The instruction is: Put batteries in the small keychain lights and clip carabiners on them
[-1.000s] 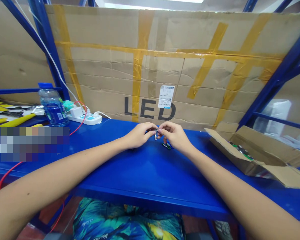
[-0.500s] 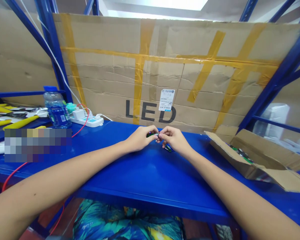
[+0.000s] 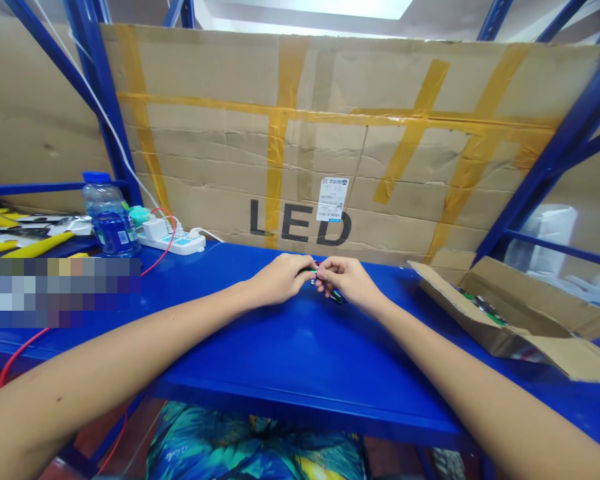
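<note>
Both hands — left hand (image 3: 280,280), right hand (image 3: 349,281) — pinch one small green part (image 3: 313,271) together.

We see two forearms, bare along all of their visible length. The left forearm (image 3: 105,380) runs in from the lower left corner and the right forearm (image 3: 480,393) from the lower right. The left one carries a small dark spot (image 3: 60,399) on its upper side. The left hand (image 3: 280,280) and the right hand (image 3: 347,280) are bare too; the fingers are too small for us to tell more. Below the arms, at the bottom middle, we see a printed garment (image 3: 240,443) over the lap. Its leafy pattern is teal, deep blue and green, with a yellow patch (image 3: 320,465). Near its left side is some small pale lettering (image 3: 169,454) that we cannot read.
</note>
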{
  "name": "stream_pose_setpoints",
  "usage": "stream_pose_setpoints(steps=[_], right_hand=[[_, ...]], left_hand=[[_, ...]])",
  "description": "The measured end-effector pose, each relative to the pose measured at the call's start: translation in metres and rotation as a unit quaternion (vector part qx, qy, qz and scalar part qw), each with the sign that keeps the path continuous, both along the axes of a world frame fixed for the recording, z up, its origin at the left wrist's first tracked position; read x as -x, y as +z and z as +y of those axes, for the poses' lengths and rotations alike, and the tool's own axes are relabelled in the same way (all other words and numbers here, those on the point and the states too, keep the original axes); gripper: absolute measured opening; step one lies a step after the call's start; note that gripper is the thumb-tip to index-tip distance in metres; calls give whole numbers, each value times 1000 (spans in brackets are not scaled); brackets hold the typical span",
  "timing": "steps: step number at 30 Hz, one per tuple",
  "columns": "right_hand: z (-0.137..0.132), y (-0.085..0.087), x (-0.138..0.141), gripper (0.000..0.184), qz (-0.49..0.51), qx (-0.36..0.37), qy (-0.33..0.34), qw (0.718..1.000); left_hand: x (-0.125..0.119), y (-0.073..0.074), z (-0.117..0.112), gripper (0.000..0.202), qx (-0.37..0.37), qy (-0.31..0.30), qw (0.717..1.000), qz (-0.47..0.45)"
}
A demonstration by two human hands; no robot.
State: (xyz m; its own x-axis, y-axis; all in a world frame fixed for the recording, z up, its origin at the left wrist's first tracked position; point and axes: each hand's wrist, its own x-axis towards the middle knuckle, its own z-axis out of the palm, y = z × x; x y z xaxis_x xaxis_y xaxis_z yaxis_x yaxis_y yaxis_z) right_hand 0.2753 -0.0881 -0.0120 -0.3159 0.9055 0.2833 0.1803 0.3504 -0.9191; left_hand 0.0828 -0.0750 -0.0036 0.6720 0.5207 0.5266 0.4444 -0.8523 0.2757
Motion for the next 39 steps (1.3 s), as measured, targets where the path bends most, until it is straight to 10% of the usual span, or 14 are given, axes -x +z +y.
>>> stream_pose_setpoints(steps=[27,39], right_hand=[[-2,10,-9,28,-6,29,30,999],[-6,11,-8,27,-22,30,38,999]], left_hand=[[-12,-2,-20,28,-121,122,979,106],[-6,-1,-17,16,-122,87,978,143]])
